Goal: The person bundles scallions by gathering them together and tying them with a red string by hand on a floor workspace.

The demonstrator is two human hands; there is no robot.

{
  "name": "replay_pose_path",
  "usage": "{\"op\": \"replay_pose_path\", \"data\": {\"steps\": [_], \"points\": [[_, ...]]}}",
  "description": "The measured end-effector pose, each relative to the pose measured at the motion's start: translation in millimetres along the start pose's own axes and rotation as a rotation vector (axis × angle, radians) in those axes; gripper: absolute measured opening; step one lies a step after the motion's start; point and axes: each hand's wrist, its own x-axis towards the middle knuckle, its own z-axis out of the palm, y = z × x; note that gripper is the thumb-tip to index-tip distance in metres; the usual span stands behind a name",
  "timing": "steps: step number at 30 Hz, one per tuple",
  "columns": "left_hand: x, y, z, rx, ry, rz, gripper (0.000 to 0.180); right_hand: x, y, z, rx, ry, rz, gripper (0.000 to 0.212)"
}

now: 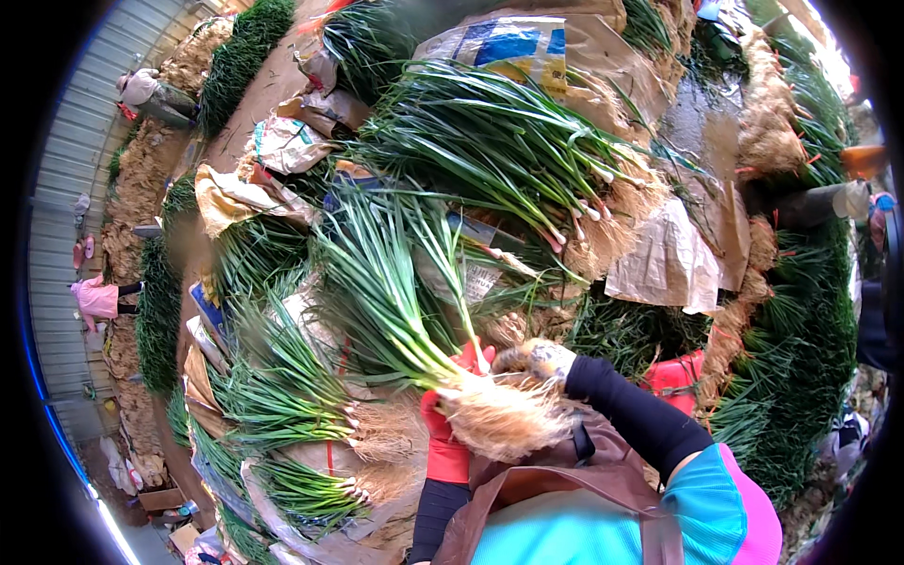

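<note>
Left hand [438,419]: wraps around green-onion bunch [400,315], just before brown apron [565,477].
Right hand [543,360]: lies beside the pale roots [508,414]; cannot tell whether pinching.
Larger onion pile [490,132]: overlaps near edge of brown sacking [617,61].

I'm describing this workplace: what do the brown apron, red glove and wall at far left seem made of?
Apron: probably coated plastic or leatherette, smooth, soft sheen on its folds.
Red glove: perhaps rubber or knit; its matte look leaves that open.
Wall: likely painted sheet metal, given its parallel ridges.
</note>
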Motion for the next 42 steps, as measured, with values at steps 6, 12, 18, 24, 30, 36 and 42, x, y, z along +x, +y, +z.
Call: {"op": "replay_pose_path", "data": {"steps": [6,12,18,24,30,36,42], "points": [[-19.5,-7.4,-13.0,-0.103,0.208,-0.09,0.069,48.5,22.1,11.8,1.049,-0.041,0.318,0.029],[-27.1,-12.4,-14.6,-0.395,-0.065,0.022,0.059,96.0,26.5,73.9,1.587,-0.238,0.188,0.027],[-29.6,-11.1,-12.2,-0.307,0.005,0.08,0.058,88.4,7.9,68.4,0.923,0.242,0.209,0.024],[-32.6,-11.6,-17.4,-0.173,0.089,0.006,0.06,102.2,37.0,43.8,1.158,0.483,0.334,0.02],[-34.0,-12.4,-22.4,-0.123,0.066,-0.009,0.061,103.5,20.1,53.1,1.119,0.31,0.339,0.022],[-23.9,-18.7,-14.4,-0.112,0.144,0.002,0.066,-7.8,82.7,57.8,0.387,0.62,0.485,0.029],[-32.2,-7.8,-12.3,-0.056,0.275,-0.012,0.079,-11.8,113.2,-0.1,-0.79,-0.243,0.545,0.028]]}}
